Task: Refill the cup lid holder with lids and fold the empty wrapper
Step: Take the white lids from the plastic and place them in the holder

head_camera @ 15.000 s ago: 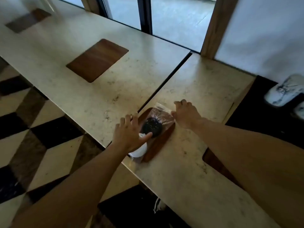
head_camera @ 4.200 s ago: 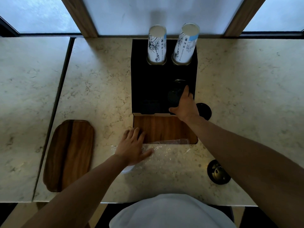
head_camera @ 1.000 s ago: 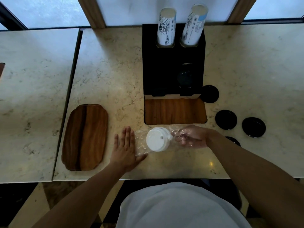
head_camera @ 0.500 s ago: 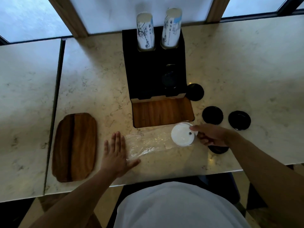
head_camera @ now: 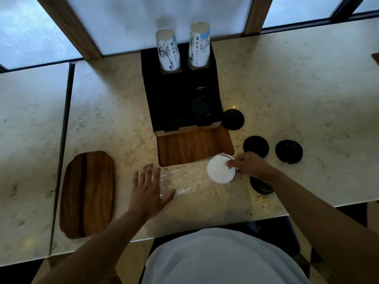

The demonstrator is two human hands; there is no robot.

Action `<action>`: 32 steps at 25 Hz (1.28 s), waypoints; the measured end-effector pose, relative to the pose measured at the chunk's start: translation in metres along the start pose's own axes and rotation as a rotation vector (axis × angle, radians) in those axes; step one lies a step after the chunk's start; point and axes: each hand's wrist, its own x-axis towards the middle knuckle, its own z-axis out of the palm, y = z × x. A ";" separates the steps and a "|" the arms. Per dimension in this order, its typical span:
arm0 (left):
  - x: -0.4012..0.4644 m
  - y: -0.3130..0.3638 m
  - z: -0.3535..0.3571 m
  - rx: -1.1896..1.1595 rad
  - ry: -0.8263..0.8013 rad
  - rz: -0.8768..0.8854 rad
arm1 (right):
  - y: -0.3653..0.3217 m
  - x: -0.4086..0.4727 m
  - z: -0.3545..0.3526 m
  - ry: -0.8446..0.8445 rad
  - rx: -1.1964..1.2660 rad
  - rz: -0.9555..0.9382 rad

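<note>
Two marble slabs make up the worktop (head_camera: 287, 95), on which everything is laid out. At its far middle a black cup lid holder (head_camera: 180, 95) is seen, with two stacks of paper cups (head_camera: 168, 50) standing upright in its rear holes and a dark lid (head_camera: 200, 106) visible in its right front well; a wooden base (head_camera: 194, 147) projects from its near side. A wooden tray (head_camera: 88, 193) is placed to the left, well apart from the holder. A clear plastic wrapper (head_camera: 188, 179) is spread flat just in front of the wooden base. Its left end is pressed down by the left hand (head_camera: 148, 190), which is laid open with fingers spread. At the wrapper's right end a white lid (head_camera: 220, 170) is pinched at its rim by the fingers of the right hand (head_camera: 249, 166). Four black lids (head_camera: 289, 151) are scattered on the worktop to the right of the holder, one partly hidden under the right wrist.
</note>
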 end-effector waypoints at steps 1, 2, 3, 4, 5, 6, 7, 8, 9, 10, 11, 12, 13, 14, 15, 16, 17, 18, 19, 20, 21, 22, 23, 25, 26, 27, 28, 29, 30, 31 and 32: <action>0.004 0.010 -0.001 -0.024 0.046 0.083 | 0.000 0.000 0.001 0.005 0.011 -0.013; 0.007 0.019 -0.001 -0.047 0.080 0.167 | -0.001 -0.001 0.001 0.006 0.026 -0.024; 0.009 0.028 -0.001 -0.059 0.101 0.250 | -0.002 -0.002 0.001 0.006 0.027 -0.033; 0.012 0.034 0.000 -0.055 0.106 0.324 | -0.002 -0.002 0.001 0.009 0.010 -0.038; 0.013 0.037 0.002 -0.033 0.095 0.378 | -0.001 -0.002 -0.001 0.015 -0.016 -0.041; 0.014 0.038 0.003 -0.005 0.077 0.409 | -0.001 -0.002 -0.003 0.027 -0.047 -0.043; 0.014 0.036 0.004 0.018 0.059 0.417 | 0.001 -0.003 -0.008 0.045 -0.079 -0.042; 0.014 0.033 0.005 0.032 0.042 0.409 | 0.001 -0.002 -0.013 0.069 -0.104 -0.036; 0.015 0.029 0.006 0.035 0.022 0.393 | 0.002 -0.002 -0.020 0.100 -0.114 -0.028; 0.014 0.025 0.005 0.035 -0.002 0.374 | 0.001 -0.001 -0.027 0.133 -0.103 -0.017; 0.014 0.022 0.004 0.031 -0.026 0.353 | -0.001 0.000 -0.033 0.163 -0.068 -0.005; 0.013 0.018 0.004 0.025 -0.043 0.335 | -0.005 0.002 -0.037 0.189 -0.014 0.002; 0.013 0.015 0.002 0.020 -0.052 0.320 | -0.012 0.004 -0.038 0.208 0.053 0.006; 0.012 0.012 0.001 0.018 -0.057 0.311 | -0.021 0.006 -0.038 0.222 0.124 0.004; 0.012 0.009 0.000 0.020 -0.060 0.306 | -0.033 0.008 -0.035 0.223 0.198 0.002; 0.012 0.007 -0.001 0.024 -0.063 0.304 | -0.047 0.011 -0.031 0.207 0.290 0.002; 0.013 0.005 -0.002 0.027 -0.066 0.302 | -0.062 0.014 -0.025 0.174 0.387 0.009; 0.013 0.003 -0.003 0.028 -0.069 0.300 | -0.077 0.017 -0.018 0.137 0.458 0.018; 0.014 0.002 -0.003 0.028 -0.072 0.297 | -0.091 0.020 -0.012 0.109 0.500 0.022; 0.015 0.000 -0.004 0.029 -0.075 0.289 | -0.105 0.023 -0.006 0.097 0.535 0.020; 0.015 -0.002 -0.005 0.032 -0.079 0.280 | -0.118 0.027 0.001 0.099 0.574 0.020; 0.015 -0.004 -0.006 0.036 -0.076 0.273 | -0.130 0.030 0.007 0.104 0.599 0.019; 0.015 -0.006 -0.007 0.039 -0.064 0.272 | -0.140 0.034 0.013 0.107 0.607 0.015; 0.015 -0.012 -0.009 0.048 -0.046 0.277 | -0.158 0.043 0.024 0.101 0.614 0.000; 0.016 -0.014 -0.010 0.060 -0.044 0.281 | -0.164 0.048 0.028 0.103 0.615 -0.012; 0.017 -0.016 -0.010 0.074 -0.048 0.280 | -0.169 0.053 0.032 0.111 0.613 -0.026; 0.019 -0.020 -0.009 0.082 -0.058 0.268 | -0.175 0.059 0.036 0.127 0.600 -0.037; 0.020 -0.023 -0.008 0.084 -0.074 0.251 | -0.179 0.063 0.040 0.148 0.578 -0.047; 0.022 -0.026 -0.007 0.083 -0.086 0.234 | -0.184 0.067 0.044 0.174 0.541 -0.058; 0.023 -0.029 -0.007 0.080 -0.090 0.222 | -0.188 0.071 0.048 0.203 0.487 -0.072; 0.024 -0.032 -0.008 0.074 -0.079 0.219 | -0.194 0.073 0.052 0.233 0.422 -0.083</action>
